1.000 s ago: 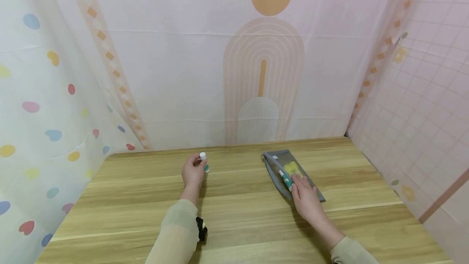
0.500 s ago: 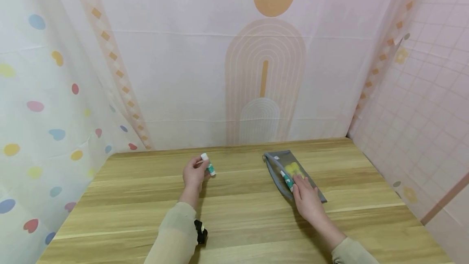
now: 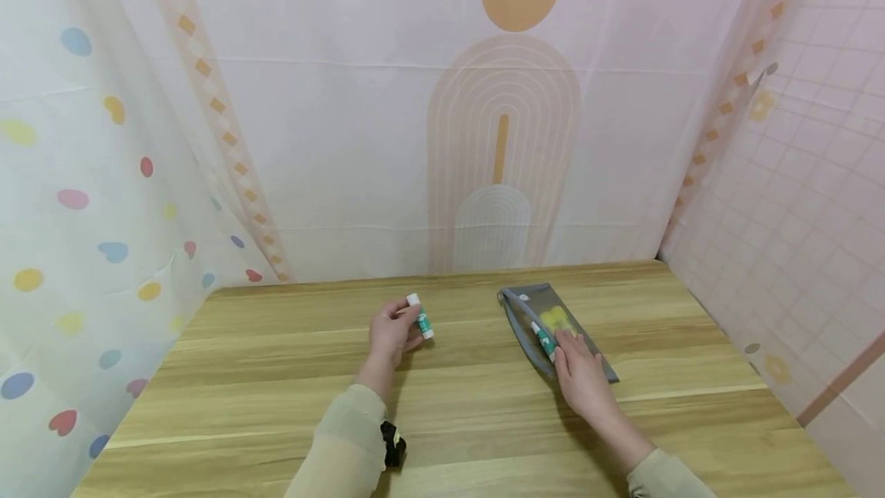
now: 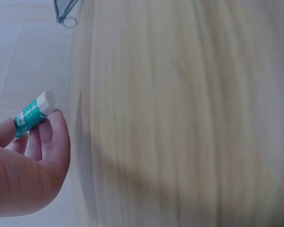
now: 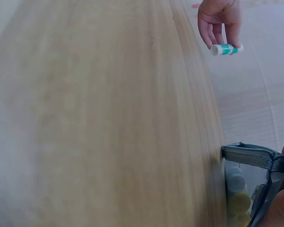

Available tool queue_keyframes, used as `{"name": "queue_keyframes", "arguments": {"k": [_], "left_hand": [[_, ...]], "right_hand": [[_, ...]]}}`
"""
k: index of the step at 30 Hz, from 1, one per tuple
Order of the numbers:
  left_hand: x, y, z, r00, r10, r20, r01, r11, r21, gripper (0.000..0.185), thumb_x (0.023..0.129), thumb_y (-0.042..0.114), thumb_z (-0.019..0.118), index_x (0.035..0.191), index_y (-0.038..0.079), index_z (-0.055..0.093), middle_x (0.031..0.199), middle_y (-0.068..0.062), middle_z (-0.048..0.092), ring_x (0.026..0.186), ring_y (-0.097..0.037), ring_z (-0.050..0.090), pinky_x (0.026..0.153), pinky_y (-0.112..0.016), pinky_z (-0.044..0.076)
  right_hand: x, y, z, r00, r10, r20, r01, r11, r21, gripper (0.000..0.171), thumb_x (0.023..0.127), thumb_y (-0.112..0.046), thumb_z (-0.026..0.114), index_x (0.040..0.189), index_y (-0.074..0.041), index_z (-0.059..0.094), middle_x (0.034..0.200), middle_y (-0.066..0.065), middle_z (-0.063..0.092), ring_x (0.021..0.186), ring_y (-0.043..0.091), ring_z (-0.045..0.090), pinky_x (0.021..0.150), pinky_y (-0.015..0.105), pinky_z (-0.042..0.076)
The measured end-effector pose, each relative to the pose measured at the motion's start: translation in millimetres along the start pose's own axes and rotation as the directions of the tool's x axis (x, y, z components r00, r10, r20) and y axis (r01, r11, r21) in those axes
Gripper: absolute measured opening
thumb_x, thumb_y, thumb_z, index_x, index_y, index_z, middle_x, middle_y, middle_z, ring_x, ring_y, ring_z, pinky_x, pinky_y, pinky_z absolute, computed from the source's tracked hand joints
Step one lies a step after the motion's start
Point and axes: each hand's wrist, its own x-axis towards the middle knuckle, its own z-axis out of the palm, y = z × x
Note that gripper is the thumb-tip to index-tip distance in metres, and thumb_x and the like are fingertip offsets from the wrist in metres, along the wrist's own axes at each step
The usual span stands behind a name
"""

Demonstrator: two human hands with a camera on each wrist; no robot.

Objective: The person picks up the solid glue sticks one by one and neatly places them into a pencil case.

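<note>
My left hand (image 3: pixel 391 333) pinches a small glue stick (image 3: pixel 419 315), white cap, teal label, fingers curled round it. It's lifted just above the worktop (image 3: pixel 276 375), mid-width, nearer the far edge than the near one. Left wrist view shows the same stick (image 4: pixel 34 112) sticking out past my fingertips (image 4: pixel 57 137), cap end free.

My right hand (image 3: pixel 579 371) rests on a grey mesh pouch (image 3: pixel 525 313), fingers fairly straight and pressing down on its near end, not curled round it as far as I can tell. Pouch lies flat, right of centre, angled toward the far edge. Inside it: another teal-and-white stick (image 3: pixel 543 338) and yellow items (image 3: pixel 557 319), too blurred to name. Right wrist view shows the pouch's open zip edge (image 5: pixel 248 153) on the worktop. Hands well apart.
</note>
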Motion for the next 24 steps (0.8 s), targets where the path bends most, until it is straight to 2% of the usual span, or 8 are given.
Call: {"name": "queue_keyframes", "arguments": {"k": [7,17,24], "left_hand": [[-8.7,-0.7,18.2,0.998,-0.045,0.052,0.048,0.997,-0.053,0.036,0.096,0.009,0.065,0.129,-0.004,0.058,0.103,-0.014,0.059,0.079,-0.022,0.067,0.072,-0.043,0.061],[-18.9,-2.9,43.3,0.994,-0.034,0.101,0.04,0.997,-0.059,0.034,0.096,0.009,0.066,0.125,-0.007,0.059,0.097,-0.014,0.061,0.076,-0.022,0.067,0.069,-0.043,0.061],[-24.4,-6.7,60.6,0.989,-0.059,0.135,0.066,0.997,-0.047,0.033,0.095,0.01,0.067,0.124,-0.005,0.06,0.098,-0.014,0.061,0.079,-0.022,0.066,0.07,-0.041,0.061]], "right_hand": [[-2.0,-1.3,-1.7,1.0,0.007,0.001,-0.007,1.0,-0.009,0.039,0.105,-0.007,0.042,0.138,0.014,0.045,0.143,0.035,0.04,0.134,0.056,0.03,0.101,0.079,0.017],[-2.7,-3.0,-2.8,1.0,0.007,0.004,-0.007,1.0,-0.002,0.039,0.105,-0.006,0.041,0.138,0.015,0.044,0.143,0.035,0.039,0.134,0.056,0.029,0.101,0.079,0.016],[-3.7,-3.5,-2.5,1.0,0.008,-0.001,-0.008,1.0,-0.004,0.039,0.105,-0.006,0.042,0.138,0.015,0.045,0.143,0.035,0.039,0.134,0.055,0.03,0.101,0.079,0.016]]}}
